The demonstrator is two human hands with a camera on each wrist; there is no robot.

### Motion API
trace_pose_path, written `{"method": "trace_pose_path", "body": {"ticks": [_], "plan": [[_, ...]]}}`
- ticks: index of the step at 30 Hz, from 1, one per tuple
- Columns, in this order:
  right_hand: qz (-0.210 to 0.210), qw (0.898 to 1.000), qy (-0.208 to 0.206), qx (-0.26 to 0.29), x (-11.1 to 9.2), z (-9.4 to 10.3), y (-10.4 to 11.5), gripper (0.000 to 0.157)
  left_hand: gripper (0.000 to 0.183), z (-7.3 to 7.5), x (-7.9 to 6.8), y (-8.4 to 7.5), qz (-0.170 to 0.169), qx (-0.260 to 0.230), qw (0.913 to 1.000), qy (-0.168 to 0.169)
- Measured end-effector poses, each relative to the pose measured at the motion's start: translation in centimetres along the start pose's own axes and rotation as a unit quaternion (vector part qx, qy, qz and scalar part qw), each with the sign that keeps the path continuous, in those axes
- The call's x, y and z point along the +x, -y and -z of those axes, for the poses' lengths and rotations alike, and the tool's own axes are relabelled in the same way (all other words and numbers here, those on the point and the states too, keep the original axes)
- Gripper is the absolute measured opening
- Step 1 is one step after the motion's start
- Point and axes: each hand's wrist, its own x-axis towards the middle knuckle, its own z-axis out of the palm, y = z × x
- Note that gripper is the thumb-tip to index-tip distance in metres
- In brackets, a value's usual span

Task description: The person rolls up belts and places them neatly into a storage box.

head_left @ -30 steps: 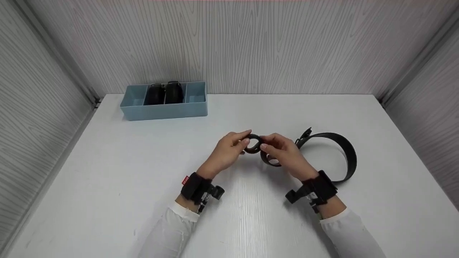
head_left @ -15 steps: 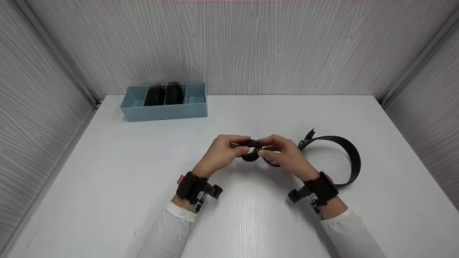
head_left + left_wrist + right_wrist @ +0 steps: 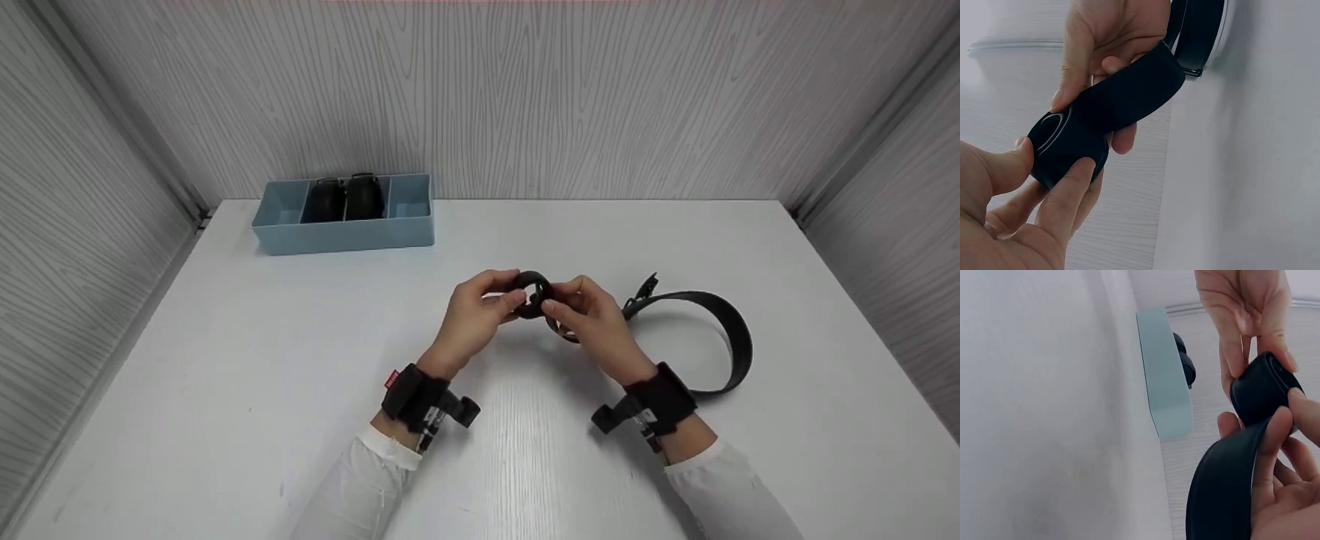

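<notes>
Observed black belt (image 3: 739, 341), partly wound, with small open-centred coil (image 3: 1258, 391) held up over white table (image 3: 225, 360). Found coil pinched between thumb and fingers of left hand (image 3: 471, 319), and pinched by right hand (image 3: 600, 326) at junction with unwound strap (image 3: 1134, 87). Noted strap leading off right into wide loop on table, with apparent buckle (image 3: 645, 288) tilted up near right hand. Judged chief hazard: springing open of coil on slackening of either pinch, owing to likely stiffness of strap. Judged possible also: sideways stepping of layers, from poorly aligned edges; twisting at junction, from drag of loop on table; bulging at buckle, from likely rigidity. Unable to confirm tightness of inner turns. Recorded two black rolls (image 3: 364, 201) in middle compartments of blue tray (image 3: 349, 238), well apart from both hands; judged not at risk.
</notes>
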Motion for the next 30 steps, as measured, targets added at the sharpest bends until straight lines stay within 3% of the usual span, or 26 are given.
{"method": "trace_pose_path", "body": {"ticks": [5,10,14,19,26,30], "plan": [[0.003,1.000,0.011,-0.028,-0.1,0.3,0.2,0.023,0.038,0.7,-0.1,0.1,0.010,0.075,0.9965,0.036],[0.010,0.991,0.087,-0.103,0.0,1.2,0.5,0.023,0.038,1.4,-0.4,-0.3,0.017,0.188,0.9780,0.088],[0.014,0.983,0.135,-0.125,0.2,1.7,0.8,0.022,0.036,1.6,-0.4,-0.6,0.020,0.232,0.9665,0.108],[0.025,0.981,0.133,-0.137,0.3,1.6,0.7,0.024,0.033,1.4,-0.5,-0.7,0.009,0.240,0.9671,0.084],[0.046,0.983,0.077,-0.157,0.4,1.6,0.7,0.025,0.032,0.9,-0.7,-1.3,-0.031,0.232,0.9713,0.041],[0.063,0.977,0.055,-0.197,0.5,1.5,0.5,0.019,0.033,0.7,-0.7,-1.4,-0.043,0.225,0.9733,0.013]]}}
